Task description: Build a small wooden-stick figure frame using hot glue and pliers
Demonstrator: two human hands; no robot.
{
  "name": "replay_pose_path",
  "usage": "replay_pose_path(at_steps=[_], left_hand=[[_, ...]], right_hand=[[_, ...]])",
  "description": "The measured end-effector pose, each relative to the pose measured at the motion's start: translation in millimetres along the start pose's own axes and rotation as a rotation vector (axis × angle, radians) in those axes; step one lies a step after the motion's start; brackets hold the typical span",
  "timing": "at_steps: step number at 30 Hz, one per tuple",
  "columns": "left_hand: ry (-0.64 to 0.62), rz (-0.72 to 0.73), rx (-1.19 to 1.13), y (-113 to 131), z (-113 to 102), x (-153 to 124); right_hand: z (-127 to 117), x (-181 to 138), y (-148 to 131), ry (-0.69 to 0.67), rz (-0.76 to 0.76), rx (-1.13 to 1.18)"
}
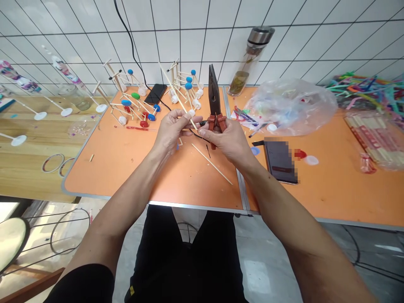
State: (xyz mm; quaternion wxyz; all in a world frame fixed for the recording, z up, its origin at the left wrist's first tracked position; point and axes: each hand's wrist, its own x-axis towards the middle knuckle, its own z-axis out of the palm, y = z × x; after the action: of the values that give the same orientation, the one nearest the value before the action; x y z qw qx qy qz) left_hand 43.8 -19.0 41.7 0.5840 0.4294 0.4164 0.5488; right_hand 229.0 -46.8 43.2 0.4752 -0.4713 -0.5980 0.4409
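Observation:
My left hand (172,130) pinches a thin wooden stick (175,93) that slants up and away to the left. A white bottle cap (191,112) shows beside the stick at my fingertips; whether the two are joined I cannot tell. In my right hand (229,139) are long-nose pliers (214,97) with red handles, their jaws pointing up. My right fingertips come close to the stick's lower end. A loose wooden stick (212,164) lies on the orange table (176,181) below my hands.
Stick models with coloured caps (135,99) stand at the back left, near a black phone (155,94). Behind my right hand are a glass bottle (249,63) and a plastic bag (293,107). A second phone (280,162) and packaged sticks (375,134) lie to the right.

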Motion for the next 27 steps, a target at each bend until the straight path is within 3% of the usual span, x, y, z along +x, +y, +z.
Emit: replay_pose_path(at_steps=[9,20,27], left_hand=[[-0.022,0.065,0.014,-13,8,-5],[-0.01,0.111,0.032,-3,3,-1],[-0.055,0.071,0.044,4,-5,1]], right_hand=[[7,1,-1,0.066,-0.033,0.066],[-2,9,8,0.006,0.017,0.089],[-6,5,-2,-0.045,0.034,0.062]])
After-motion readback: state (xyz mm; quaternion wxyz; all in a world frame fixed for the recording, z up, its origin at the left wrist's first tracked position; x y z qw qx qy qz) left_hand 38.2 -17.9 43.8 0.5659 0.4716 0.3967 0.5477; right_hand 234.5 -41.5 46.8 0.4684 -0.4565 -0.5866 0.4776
